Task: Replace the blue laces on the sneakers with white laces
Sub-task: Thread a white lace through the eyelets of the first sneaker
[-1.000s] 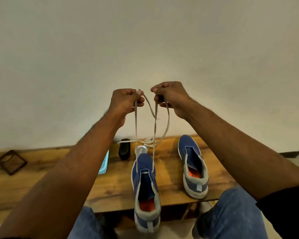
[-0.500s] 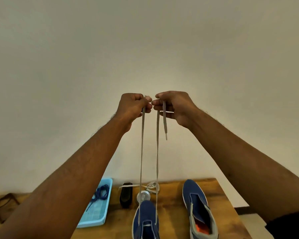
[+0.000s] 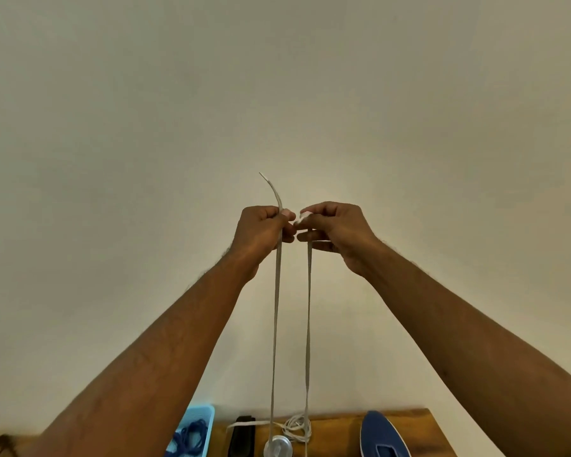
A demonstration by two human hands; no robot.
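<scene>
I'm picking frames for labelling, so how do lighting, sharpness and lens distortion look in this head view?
Head view: soft, even light on the plain wall, with no glare; the left hand, right hand and white lace look sharp, without motion blur; the wide-angle lens splays the forearms at the corners; the table lies cropped at the bottom edge.

We see a pale white lace (image 3: 275, 324) against a plain cream wall (image 3: 277, 94). Below it lie dark blue laces (image 3: 188, 440) in a light blue tray (image 3: 205, 413), a black object (image 3: 243, 437), a silver round lid (image 3: 277, 448), a navy blue sneaker (image 3: 381, 433) and a warm brown wooden table (image 3: 333, 433).
</scene>
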